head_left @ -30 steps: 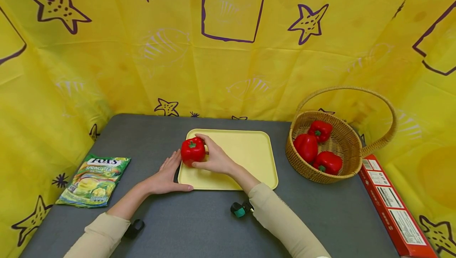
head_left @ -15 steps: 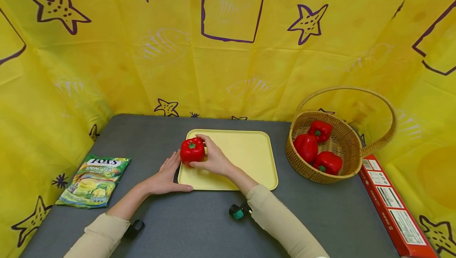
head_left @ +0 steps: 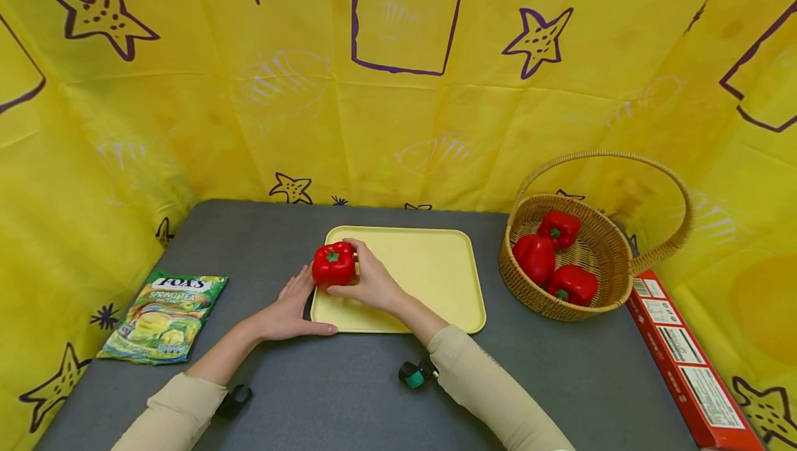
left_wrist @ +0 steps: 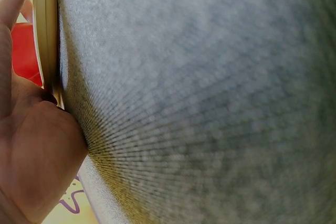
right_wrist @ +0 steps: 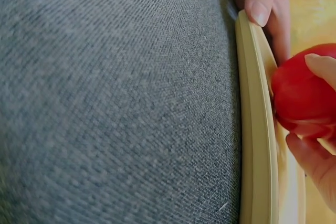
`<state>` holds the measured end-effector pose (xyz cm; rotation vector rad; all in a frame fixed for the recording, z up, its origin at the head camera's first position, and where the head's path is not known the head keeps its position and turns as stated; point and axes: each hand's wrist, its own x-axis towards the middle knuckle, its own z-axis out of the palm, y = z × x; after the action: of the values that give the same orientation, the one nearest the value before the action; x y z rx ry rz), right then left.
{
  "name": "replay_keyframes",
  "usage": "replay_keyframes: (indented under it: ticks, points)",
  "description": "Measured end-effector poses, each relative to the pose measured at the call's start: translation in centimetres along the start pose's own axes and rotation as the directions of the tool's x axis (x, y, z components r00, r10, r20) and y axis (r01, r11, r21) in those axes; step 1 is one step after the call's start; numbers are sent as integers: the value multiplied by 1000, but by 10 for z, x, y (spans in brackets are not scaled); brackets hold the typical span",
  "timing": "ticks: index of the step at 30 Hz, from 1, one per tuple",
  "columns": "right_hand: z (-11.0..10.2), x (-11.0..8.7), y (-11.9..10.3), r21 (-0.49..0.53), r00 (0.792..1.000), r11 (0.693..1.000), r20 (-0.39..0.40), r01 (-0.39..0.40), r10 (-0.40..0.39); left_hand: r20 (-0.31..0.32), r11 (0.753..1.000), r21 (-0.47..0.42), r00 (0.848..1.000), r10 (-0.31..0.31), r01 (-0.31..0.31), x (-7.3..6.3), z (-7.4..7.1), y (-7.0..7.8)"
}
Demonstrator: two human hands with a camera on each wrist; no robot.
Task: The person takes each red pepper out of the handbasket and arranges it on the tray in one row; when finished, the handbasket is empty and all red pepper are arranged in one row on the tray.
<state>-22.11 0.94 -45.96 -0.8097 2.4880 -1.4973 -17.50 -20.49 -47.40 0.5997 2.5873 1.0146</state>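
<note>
My right hand [head_left: 373,282] grips a red bell pepper [head_left: 333,264] from its right side, thumb in front and fingers behind. The pepper is over the left end of a pale yellow tray [head_left: 417,264], its green stem facing up. In the right wrist view, the fingers and thumb press against the pepper [right_wrist: 304,93]. My left hand [head_left: 289,309] lies at the tray's left front corner. Its fingers are stretched along the left edge, and the thumb touches the front rim, which the right wrist view also shows. The left fingertips are close beside the pepper.
A wicker basket [head_left: 517,278] with a tall handle holds three red bell peppers, at the right. Beside it lies a long red box [head_left: 681,361]. A green candy bag [head_left: 165,316] is on the left of the grey table [head_left: 324,396]. Yellow cloth [head_left: 398,126] hangs behind.
My right hand has shifted slightly to the left with the bell pepper, bringing it nearer the tray's left edge. The left hand stays where it was.
</note>
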Motion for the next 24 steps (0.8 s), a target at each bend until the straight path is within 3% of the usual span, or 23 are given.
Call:
replay_keyframes:
  ticks: [16,24]
  points:
    - [-1,-2,-3,-90,1000,996,2,-11,11,-1,1000,8,1000,-9,9,1,0,-1]
    - [-1,-3,-6,-91,999,995,14,43,-42,-14,1000,3,1000,11,-11,-1,0,0]
